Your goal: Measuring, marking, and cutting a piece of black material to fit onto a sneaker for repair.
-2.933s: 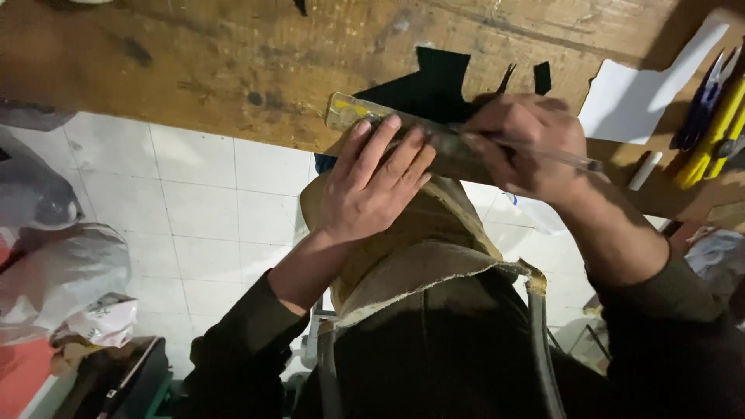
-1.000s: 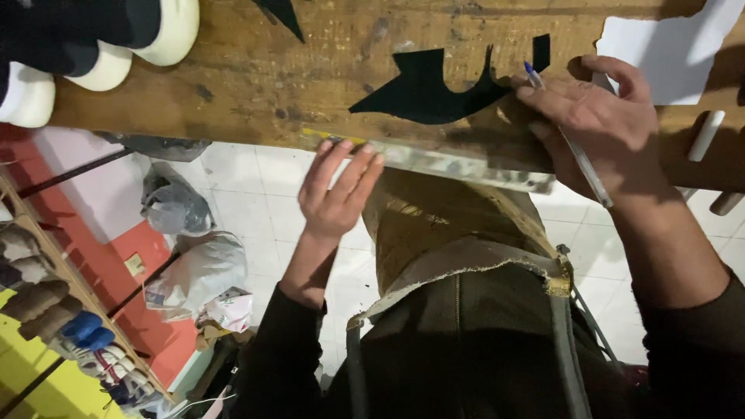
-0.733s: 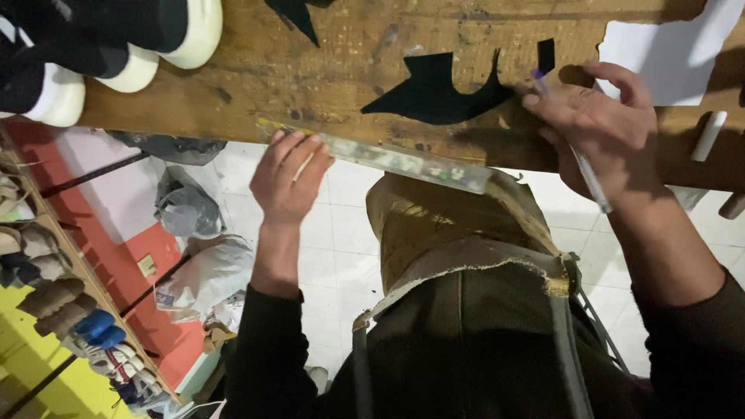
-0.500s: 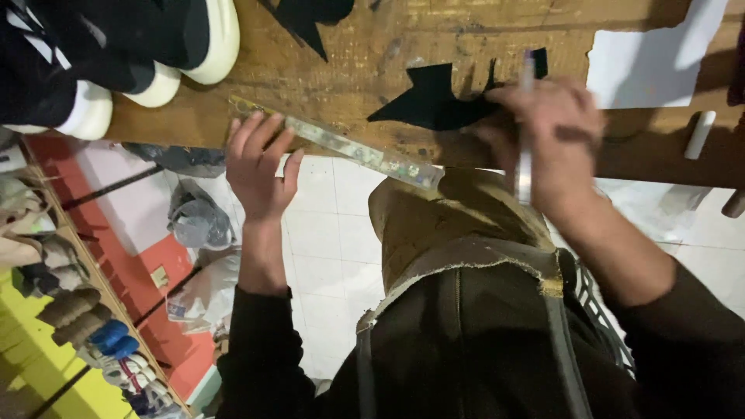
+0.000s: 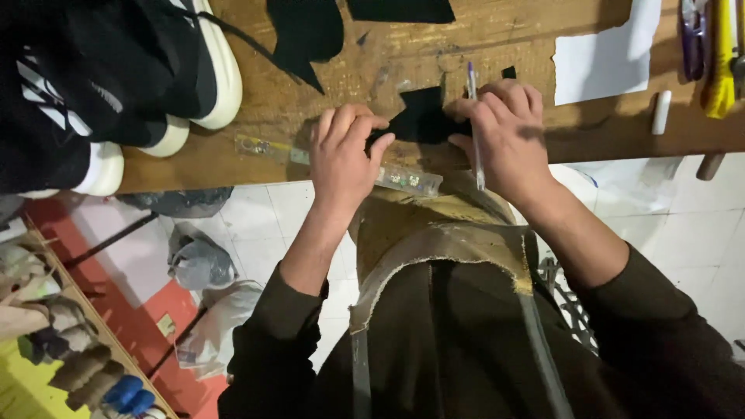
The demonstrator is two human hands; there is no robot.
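1. My left hand lies flat on a clear plastic ruler, which runs along the near edge of the wooden bench. The fingers are together, and the fingertips pinch the left corner of a small black cut piece.
2. My right hand is just beside the left one, with the black piece between them. Its fingers are curled and press on the right edge of that piece.
3. The right hand also holds a pen between its fingers (the purple tip points away from me, and the long part runs back over the hand).
4. So the black piece sits on the bench right between both grips, touching both of them. The ruler goes under my left palm and sticks out on each side of it.
5. Far to the left of my left hand stand black shoes with white soles on the bench.
6. Past my fingertips lie more black cut shapes.
7. To the right of my right hand lies a white sheet of paper, and beyond it a small white stick (I cannot tell what it is) and some yellow-handled tools.
8. Below both hands I see my tan apron and the white tiled floor.
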